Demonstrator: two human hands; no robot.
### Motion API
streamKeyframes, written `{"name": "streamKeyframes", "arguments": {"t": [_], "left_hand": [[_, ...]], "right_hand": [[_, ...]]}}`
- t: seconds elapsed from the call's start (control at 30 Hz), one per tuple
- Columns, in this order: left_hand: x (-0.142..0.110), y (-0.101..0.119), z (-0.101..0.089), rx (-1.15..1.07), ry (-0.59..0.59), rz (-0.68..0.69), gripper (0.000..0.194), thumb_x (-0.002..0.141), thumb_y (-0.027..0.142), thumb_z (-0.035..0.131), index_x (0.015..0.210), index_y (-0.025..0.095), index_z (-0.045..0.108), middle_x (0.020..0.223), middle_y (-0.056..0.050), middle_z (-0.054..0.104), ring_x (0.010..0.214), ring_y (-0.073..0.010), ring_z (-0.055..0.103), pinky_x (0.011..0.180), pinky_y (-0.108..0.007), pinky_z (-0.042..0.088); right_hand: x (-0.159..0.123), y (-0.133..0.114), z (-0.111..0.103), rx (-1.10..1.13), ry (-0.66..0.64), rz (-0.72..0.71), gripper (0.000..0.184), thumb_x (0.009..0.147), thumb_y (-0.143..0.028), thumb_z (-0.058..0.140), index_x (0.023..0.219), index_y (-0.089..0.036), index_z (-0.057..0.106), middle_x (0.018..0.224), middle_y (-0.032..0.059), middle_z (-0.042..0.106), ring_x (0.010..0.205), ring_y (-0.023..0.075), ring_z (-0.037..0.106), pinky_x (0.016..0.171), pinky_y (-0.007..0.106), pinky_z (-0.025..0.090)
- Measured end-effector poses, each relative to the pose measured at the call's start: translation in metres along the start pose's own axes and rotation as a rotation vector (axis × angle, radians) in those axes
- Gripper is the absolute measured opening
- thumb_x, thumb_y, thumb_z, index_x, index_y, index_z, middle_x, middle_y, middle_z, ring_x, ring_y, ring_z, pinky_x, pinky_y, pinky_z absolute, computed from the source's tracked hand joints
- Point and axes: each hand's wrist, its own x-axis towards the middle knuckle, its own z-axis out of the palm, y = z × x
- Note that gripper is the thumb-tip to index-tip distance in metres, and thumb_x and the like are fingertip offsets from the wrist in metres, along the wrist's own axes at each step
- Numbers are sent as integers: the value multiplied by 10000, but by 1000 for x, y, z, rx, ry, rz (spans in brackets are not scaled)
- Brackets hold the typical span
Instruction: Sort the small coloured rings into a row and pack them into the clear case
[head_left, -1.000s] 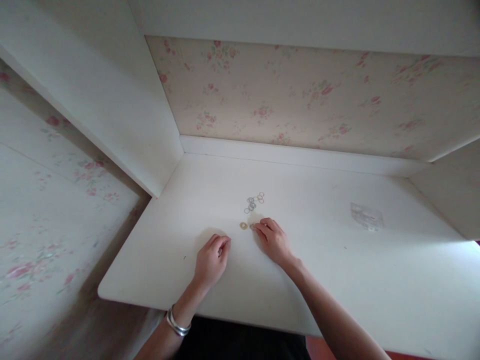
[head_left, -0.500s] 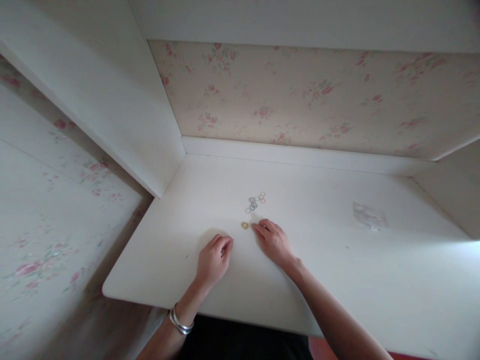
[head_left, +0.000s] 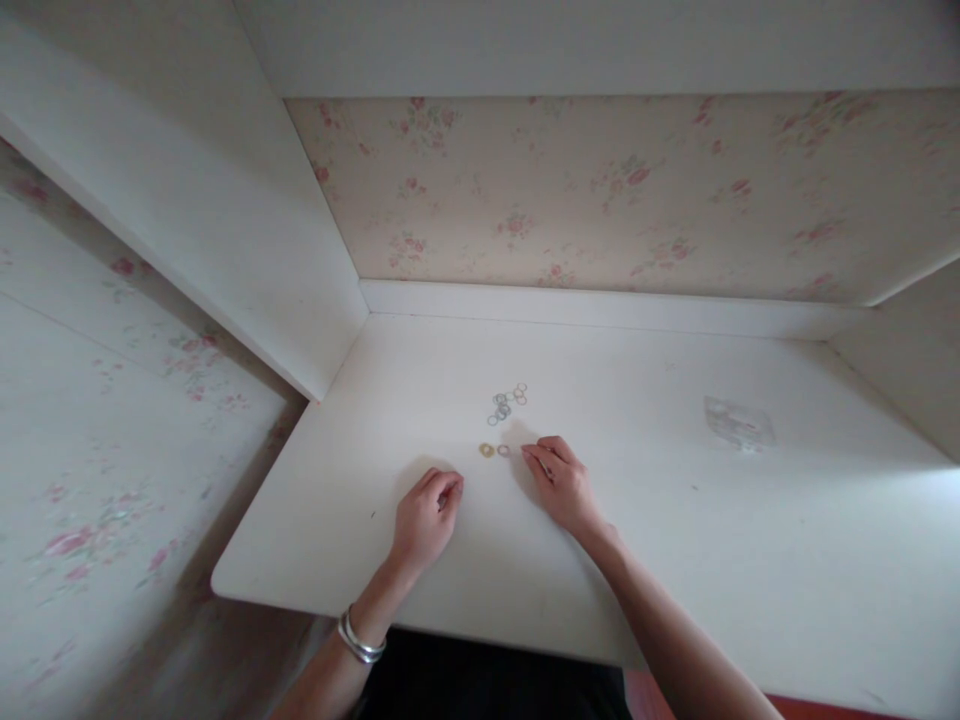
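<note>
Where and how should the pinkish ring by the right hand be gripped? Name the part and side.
Probably pinch the right edge of its rim, coming from the right: the pinkish ring lies flat on the table, a yellowish ring sits close on its left, and the right hand is on its right.

One head-worn camera looks forward and down, from fairly near, across a flat, white, round-cornered desktop.

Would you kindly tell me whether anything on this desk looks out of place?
Only minor things: a small dark mark on the white tabletop, left of the left hand, and a fainter speck right of the right hand. Both stand out against the white; they are too small to identify.
</note>
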Motion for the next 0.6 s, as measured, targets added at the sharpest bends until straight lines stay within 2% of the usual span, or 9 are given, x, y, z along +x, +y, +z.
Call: {"name": "streamKeyframes", "arguments": {"t": [0.13, 0.23, 0.43, 0.6], "left_hand": [[18, 11, -2, -19, -17, 24, 205, 910, 292, 442, 892, 194, 621, 789, -19, 600, 682, -122, 566, 634, -234, 457], [43, 25, 2, 38, -53, 115, 194, 908, 278, 449, 898, 197, 625, 824, -21, 606, 724, -122, 573, 670, -233, 457], [107, 49, 35, 292, -154, 259, 163, 892, 255, 480, 951, 227, 629, 961, -27, 607, 838, -138, 590, 769, -244, 460], [148, 53, 61, 489, -239, 306, 185, 898, 257, 466, 984, 230, 628, 989, -38, 582, 864, -159, 586, 710, -251, 448]], "right_hand": [[-15, 4, -17, 69, 106, 141, 271, 911, -367, 456, 929, -216, 681, 917, 61, 576, 725, 139, 570, 617, 253, 476], [-30, 6, -27, 90, 140, 224, 279, 901, -383, 465, 921, -210, 683, 911, 57, 573, 658, 120, 546, 567, 243, 459], [-40, 16, -26, 135, 202, 311, 297, 894, -404, 461, 897, -208, 685, 903, 50, 575, 585, 99, 520, 527, 237, 436], [-34, 20, -26, 152, 191, 310, 323, 893, -427, 449, 879, -203, 682, 877, 42, 576, 527, 82, 495, 495, 224, 422]]}}
